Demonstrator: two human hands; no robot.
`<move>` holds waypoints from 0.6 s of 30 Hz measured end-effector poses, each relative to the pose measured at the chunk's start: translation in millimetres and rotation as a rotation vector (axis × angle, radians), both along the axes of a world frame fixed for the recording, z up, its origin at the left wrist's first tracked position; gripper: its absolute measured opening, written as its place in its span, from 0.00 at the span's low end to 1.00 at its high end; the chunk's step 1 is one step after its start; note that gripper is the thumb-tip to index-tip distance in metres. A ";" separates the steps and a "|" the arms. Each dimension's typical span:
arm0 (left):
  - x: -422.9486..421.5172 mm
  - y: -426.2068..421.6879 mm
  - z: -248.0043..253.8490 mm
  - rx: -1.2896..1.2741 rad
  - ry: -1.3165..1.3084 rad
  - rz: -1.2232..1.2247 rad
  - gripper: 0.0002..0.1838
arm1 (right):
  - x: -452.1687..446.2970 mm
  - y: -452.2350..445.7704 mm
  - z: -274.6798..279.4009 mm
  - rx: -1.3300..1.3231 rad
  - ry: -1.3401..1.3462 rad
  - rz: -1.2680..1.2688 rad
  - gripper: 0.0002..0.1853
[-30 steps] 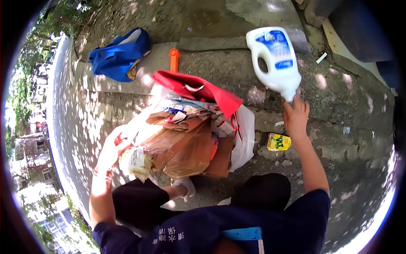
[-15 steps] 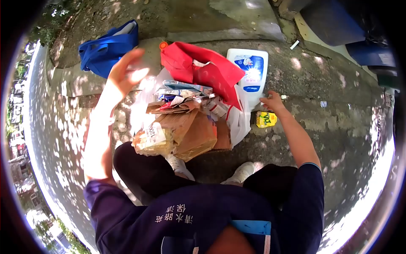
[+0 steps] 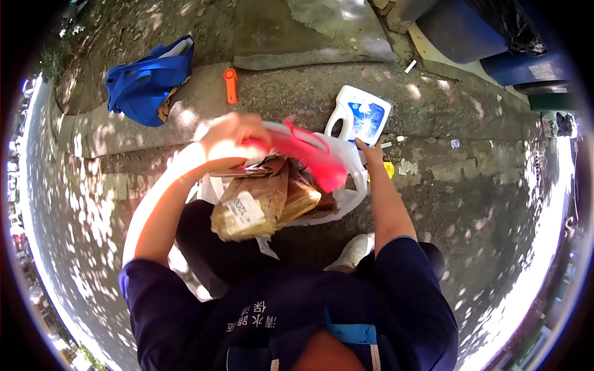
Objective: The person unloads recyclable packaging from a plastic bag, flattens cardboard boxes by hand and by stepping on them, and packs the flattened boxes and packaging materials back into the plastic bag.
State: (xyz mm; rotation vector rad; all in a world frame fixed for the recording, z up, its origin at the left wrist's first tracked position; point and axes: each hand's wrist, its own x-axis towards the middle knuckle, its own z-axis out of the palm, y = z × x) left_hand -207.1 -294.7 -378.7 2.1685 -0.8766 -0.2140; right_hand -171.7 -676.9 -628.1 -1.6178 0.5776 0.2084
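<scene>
My left hand [image 3: 232, 139], blurred by motion, is closed on the red cloth bag [image 3: 318, 164], which lies smeared across the top of a white plastic bag [image 3: 346, 207]. Flattened cardboard and a clear-wrapped brown packet with a white label [image 3: 245, 209] fill the plastic bag between my knees. My right hand [image 3: 371, 153] grips the lower end of a white detergent jug [image 3: 365, 117] with a blue label; the jug leans, its handle side toward the plastic bag. Some of my right fingers are hidden. A yellow packet [image 3: 388, 169] shows partly behind my right wrist.
A blue cloth bag [image 3: 145, 83] lies at the far left, and an orange object with a round head [image 3: 230, 85] is on the ground beside it. Dark blue bins [image 3: 455, 28] stand at the upper right. A stone slab [image 3: 309, 55] lies ahead; paper scraps are scattered rightward.
My left hand came right and down onto the red bag, which has been pulled lower. The jug has tilted and turned with my right hand on it. The orange object is now fully uncovered.
</scene>
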 end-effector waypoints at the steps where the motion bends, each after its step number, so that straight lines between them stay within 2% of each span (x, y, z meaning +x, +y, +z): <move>1: -20.6 0.8 -3.4 -0.076 0.375 0.114 0.08 | 0.2 -4.7 -17.6 -0.014 0.015 0.008 0.34; 2: -41.3 1.6 -6.8 -0.175 0.713 0.296 0.11 | -0.4 -10.2 -39.1 -0.028 0.032 0.017 0.34; 3: -51.6 4.7 -11.1 -0.092 0.678 0.224 0.12 | -7.4 -1.6 -7.7 0.161 0.018 0.016 0.30; 4: -59.0 8.0 -14.5 -0.015 0.643 0.153 0.13 | -3.8 -3.0 7.1 0.066 0.015 0.089 0.28; 6: -69.9 10.5 -19.1 -0.023 0.573 0.126 0.13 | 10.9 -11.0 24.7 -0.160 -0.013 0.219 0.28; 8: -75.1 9.6 -18.8 -0.043 0.497 0.106 0.12 | 43.6 -30.9 16.0 -0.531 -0.140 0.353 0.33; 9: -75.9 7.7 -15.5 -0.028 0.481 0.109 0.12 | 56.7 -28.8 32.7 -0.674 -0.222 0.350 0.35; 10: -77.0 6.9 -13.9 -0.013 0.465 0.112 0.13 | 66.5 -24.7 67.2 -0.815 -0.306 0.346 0.38; 12: -78.4 8.9 -17.7 -0.030 0.436 0.095 0.13 | 74.1 3.9 161.9 -0.812 -0.368 0.470 0.38; 14: -77.9 11.3 -19.9 -0.042 0.409 0.076 0.14 | 62.8 40.3 232.6 -0.923 -0.652 0.518 0.37; 16: -78.3 13.8 -20.2 -0.014 0.334 0.020 0.16 | 34.6 82.1 281.7 -0.901 -0.900 0.581 0.39; 17: -77.4 17.3 -17.0 0.010 0.369 0.008 0.18 | 13.9 102.0 307.9 -0.835 -0.889 0.740 0.41; 18: -78.2 20.9 -16.4 0.012 0.370 0.009 0.18 | -3.8 131.7 318.0 -1.183 -0.520 0.910 0.46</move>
